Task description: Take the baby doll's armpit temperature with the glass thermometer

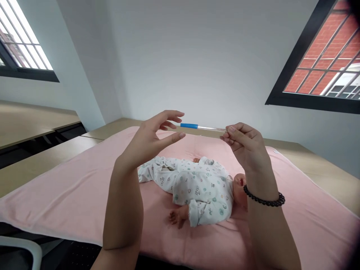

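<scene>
My right hand (243, 140) pinches the clear end of a thin glass thermometer (210, 128) and holds it level above the bed cover. Its other end carries a blue cap (189, 126), which points towards my left hand (159, 131). That hand is open, thumb and fingers apart, close to the cap with a small gap visible. Below both hands a baby doll (202, 183) in a white patterned suit lies on its back, head to the right. My right wrist partly hides the doll's head, and my left forearm covers its feet.
A pink blanket (70, 187) is spread over wooden tables (306, 157). Behind stands a white wall (197, 67) with barred windows on both sides. A chair's pale frame (25, 243) shows at the lower left.
</scene>
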A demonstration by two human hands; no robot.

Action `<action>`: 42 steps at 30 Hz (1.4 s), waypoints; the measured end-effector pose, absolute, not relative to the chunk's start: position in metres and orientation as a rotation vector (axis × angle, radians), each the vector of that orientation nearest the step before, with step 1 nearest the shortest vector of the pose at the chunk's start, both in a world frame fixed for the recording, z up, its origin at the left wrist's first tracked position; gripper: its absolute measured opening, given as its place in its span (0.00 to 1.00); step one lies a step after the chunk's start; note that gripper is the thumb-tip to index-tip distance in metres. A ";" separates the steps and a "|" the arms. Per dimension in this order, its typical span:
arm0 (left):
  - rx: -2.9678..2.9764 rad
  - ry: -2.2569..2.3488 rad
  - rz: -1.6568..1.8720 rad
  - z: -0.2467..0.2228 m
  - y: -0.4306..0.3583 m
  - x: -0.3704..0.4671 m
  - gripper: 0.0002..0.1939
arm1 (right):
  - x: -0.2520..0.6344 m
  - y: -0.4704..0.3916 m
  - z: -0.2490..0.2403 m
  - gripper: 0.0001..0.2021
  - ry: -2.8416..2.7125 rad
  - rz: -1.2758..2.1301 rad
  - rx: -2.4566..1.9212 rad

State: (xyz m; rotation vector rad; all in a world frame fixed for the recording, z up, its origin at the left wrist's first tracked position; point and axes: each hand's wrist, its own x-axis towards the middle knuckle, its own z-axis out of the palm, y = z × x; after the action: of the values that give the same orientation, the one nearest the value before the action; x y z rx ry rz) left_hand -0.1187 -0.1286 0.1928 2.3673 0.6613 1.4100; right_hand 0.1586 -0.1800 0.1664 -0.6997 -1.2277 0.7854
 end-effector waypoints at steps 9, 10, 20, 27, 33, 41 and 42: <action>2.281 0.515 1.686 0.193 -0.144 -0.108 0.12 | 0.144 -0.199 0.172 0.04 -1.268 0.646 -0.646; 2.268 0.507 1.721 0.193 -0.145 -0.109 0.11 | 0.143 -0.201 0.172 0.04 -1.270 0.623 -0.651; 2.387 0.500 1.656 0.193 -0.144 -0.116 0.10 | 0.137 -0.209 0.172 0.10 -1.235 0.373 -0.736; 2.316 0.516 1.725 0.192 -0.144 -0.114 0.03 | 0.135 -0.211 0.172 0.07 -1.289 0.332 -0.776; 2.293 0.545 1.793 0.191 -0.140 -0.114 0.05 | 0.134 -0.212 0.173 0.01 -1.343 0.287 -0.781; 2.321 0.508 1.773 0.190 -0.139 -0.116 0.06 | 0.134 -0.211 0.172 0.02 -1.337 0.271 -0.783; 2.321 0.506 1.768 0.190 -0.139 -0.116 0.06 | 0.135 -0.211 0.172 0.02 -1.339 0.269 -0.788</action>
State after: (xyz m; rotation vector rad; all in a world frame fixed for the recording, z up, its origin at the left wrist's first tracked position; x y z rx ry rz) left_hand -0.1163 -0.1390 0.1901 2.3211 0.5058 1.7680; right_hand 0.1346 -0.2110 0.1718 -0.7881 -1.3393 0.2694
